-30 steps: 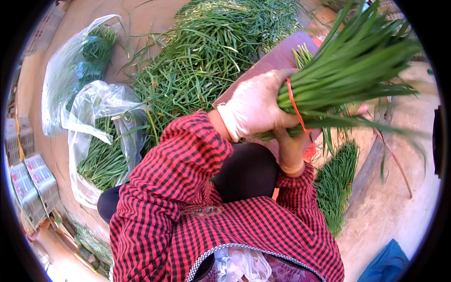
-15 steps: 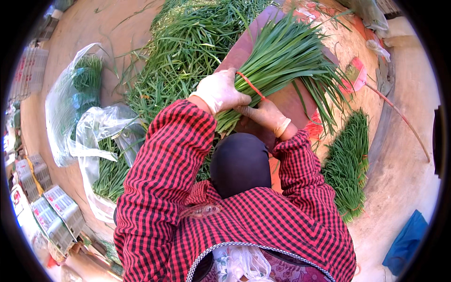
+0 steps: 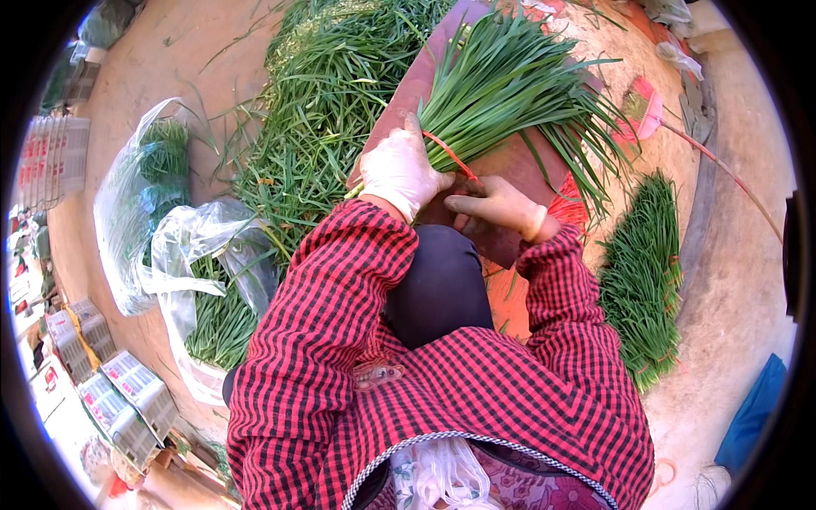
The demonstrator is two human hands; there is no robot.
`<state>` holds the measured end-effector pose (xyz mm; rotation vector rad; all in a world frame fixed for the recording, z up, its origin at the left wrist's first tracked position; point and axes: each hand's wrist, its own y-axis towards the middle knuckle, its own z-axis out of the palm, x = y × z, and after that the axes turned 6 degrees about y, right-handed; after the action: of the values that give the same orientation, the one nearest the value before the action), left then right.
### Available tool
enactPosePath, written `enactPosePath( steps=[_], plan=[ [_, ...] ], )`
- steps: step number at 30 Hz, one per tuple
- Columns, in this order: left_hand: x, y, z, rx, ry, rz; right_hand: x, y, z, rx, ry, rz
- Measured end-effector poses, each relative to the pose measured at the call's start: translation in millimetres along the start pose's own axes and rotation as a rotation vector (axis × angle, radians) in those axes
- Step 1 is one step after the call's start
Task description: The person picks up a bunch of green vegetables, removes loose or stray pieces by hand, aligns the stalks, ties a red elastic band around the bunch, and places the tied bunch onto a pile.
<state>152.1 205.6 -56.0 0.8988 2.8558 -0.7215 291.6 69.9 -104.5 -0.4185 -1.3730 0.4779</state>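
A thick bunch of green garlic chives [image 3: 518, 89] lies slantwise over a reddish-brown board [image 3: 408, 95], leaf tips toward the upper right. My left hand [image 3: 399, 168], in a whitish glove, is closed around the lower stems, its thumb toward the tie. An orange tie [image 3: 449, 155] crosses the bunch just above that hand. At the tie's lower end is my right hand [image 3: 497, 206], also gloved, with its fingers closed on the end of the tie. The underside of the bunch and some of the right fingertips are hidden.
A big heap of loose chives [image 3: 331, 110] spreads left of the board. Clear plastic bags [image 3: 127, 229] holding chives stand farther left. Tied chive bunches [image 3: 642, 280] lie at the right, near a thin stick [image 3: 722, 161]. Printed boxes [image 3: 127, 399] sit at lower left.
My right hand has drawn out from beside the stems, and a small gap shows between it and my left hand. The left hand still grips the bunch. The whole view has shifted slightly.
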Motion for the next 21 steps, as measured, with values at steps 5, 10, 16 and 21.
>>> enactPosePath(
  steps=[5,10,16,21],
  plan=[
    [-3.9,-1.3,-1.6,0.005,0.012,-0.019,16.3,-44.2,-4.8,-0.127,0.146,0.046],
    [-8.8,-5.9,0.5,-0.032,0.057,-0.045,20.9,-30.5,8.9,-0.233,0.156,-0.163],
    [15.7,23.0,72.9,-0.440,0.081,0.209,95.7,34.2,51.7,-0.221,0.031,-0.501],
    [6.1,-2.4,18.8,-0.206,-0.191,0.125,117.1,33.3,44.2,-0.190,0.309,-0.533]
  ],
)
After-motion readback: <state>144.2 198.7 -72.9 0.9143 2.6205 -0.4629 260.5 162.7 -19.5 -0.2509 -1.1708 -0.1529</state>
